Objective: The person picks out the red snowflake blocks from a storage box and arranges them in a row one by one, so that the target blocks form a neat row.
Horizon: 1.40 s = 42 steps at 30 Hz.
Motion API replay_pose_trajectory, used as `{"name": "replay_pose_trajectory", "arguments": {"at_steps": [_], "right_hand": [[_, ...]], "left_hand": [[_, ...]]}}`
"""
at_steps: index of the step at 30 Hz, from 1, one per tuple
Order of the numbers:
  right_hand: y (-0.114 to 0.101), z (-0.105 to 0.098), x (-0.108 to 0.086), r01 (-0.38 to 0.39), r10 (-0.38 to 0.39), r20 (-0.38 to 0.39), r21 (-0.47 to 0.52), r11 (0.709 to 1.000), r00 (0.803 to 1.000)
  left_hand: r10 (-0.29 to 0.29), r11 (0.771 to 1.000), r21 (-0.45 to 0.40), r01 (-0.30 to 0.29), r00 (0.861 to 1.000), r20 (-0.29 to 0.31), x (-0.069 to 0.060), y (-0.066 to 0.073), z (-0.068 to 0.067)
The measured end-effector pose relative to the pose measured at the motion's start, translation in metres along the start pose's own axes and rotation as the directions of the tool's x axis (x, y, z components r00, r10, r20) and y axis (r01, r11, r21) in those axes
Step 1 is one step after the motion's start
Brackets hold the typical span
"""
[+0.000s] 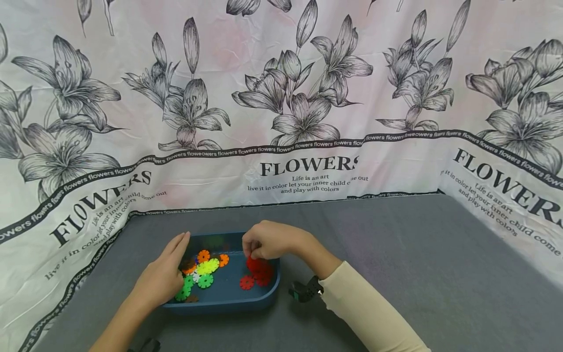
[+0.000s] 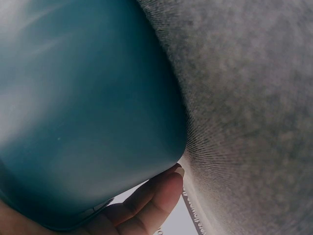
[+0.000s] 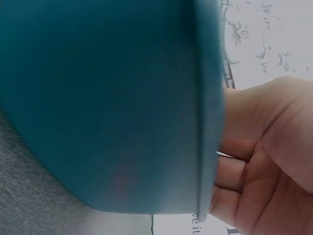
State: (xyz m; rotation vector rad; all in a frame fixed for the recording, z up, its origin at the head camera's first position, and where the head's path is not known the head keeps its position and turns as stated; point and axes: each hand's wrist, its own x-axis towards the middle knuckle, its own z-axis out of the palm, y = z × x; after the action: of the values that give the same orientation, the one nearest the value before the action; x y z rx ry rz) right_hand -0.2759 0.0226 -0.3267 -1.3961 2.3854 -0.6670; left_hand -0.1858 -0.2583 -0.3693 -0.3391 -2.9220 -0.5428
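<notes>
A blue plastic tray point(image 1: 220, 307) holds notched flower-shaped discs. My left hand point(image 1: 160, 276) grips the tray's left wall; in the left wrist view, its fingers point(image 2: 159, 198) lie against the outer side. Inside the tray's right end, my right hand point(image 1: 268, 239) reaches over the back rim and pinches a red disc point(image 1: 253, 264), partly hidden by the fingers. Just below it lies a pile of red discs point(image 1: 263, 275), with another red disc point(image 1: 247, 282) beside it. In the right wrist view, the tray's wall point(image 3: 122, 107) hides my fingertips.
Yellow discs point(image 1: 206, 266), green discs point(image 1: 205, 280) and orange discs point(image 1: 203, 256) lie in the tray's left half, with white and brown ones among them. The tray stands on a grey cloth-covered table point(image 1: 396, 264). A flower-printed curtain point(image 1: 299, 176) closes off the back and sides.
</notes>
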Motion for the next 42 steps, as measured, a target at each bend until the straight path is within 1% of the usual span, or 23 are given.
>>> {"name": "replay_pose_trajectory", "arguments": {"at_steps": [4,10,19,27,30,34,40,42], "right_hand": [[0.001,-0.006,-0.003,0.006,-0.006,-0.022,-0.01,1.0,1.0],[0.0,-0.015,-0.009,-0.016,0.015,-0.044,-0.005,1.0,0.999],[0.0,-0.023,-0.015,-0.014,0.014,-0.063,-0.007,1.0,0.998],[0.009,-0.033,-0.024,-0.027,0.032,-0.07,0.076,0.997,0.997],[0.013,-0.038,-0.028,-0.037,0.043,-0.069,0.09,0.995,0.997],[0.02,-0.043,-0.032,-0.054,0.061,-0.06,0.114,0.992,0.996],[0.029,-0.047,-0.037,-0.086,0.094,-0.036,0.188,0.978,0.995],[0.034,-0.048,-0.038,-0.093,0.1,-0.028,0.2,0.975,0.995]], "left_hand": [[-0.002,1.0,-0.002,0.002,1.0,0.002,0.0,0.0,0.0],[-0.001,1.0,-0.01,0.001,1.0,0.008,-0.001,-0.001,-0.001],[-0.007,1.0,-0.003,0.007,1.0,0.01,-0.001,-0.002,0.002],[0.001,1.0,-0.001,-0.001,1.0,0.003,-0.001,-0.002,0.002],[0.002,1.0,0.002,-0.002,1.0,0.002,-0.001,-0.002,0.001],[0.001,1.0,0.004,-0.001,1.0,0.004,0.0,-0.002,0.001],[0.0,1.0,-0.002,0.0,1.0,0.006,0.0,-0.001,0.0],[-0.001,1.0,-0.003,0.001,1.0,0.007,0.0,-0.001,0.0]]}}
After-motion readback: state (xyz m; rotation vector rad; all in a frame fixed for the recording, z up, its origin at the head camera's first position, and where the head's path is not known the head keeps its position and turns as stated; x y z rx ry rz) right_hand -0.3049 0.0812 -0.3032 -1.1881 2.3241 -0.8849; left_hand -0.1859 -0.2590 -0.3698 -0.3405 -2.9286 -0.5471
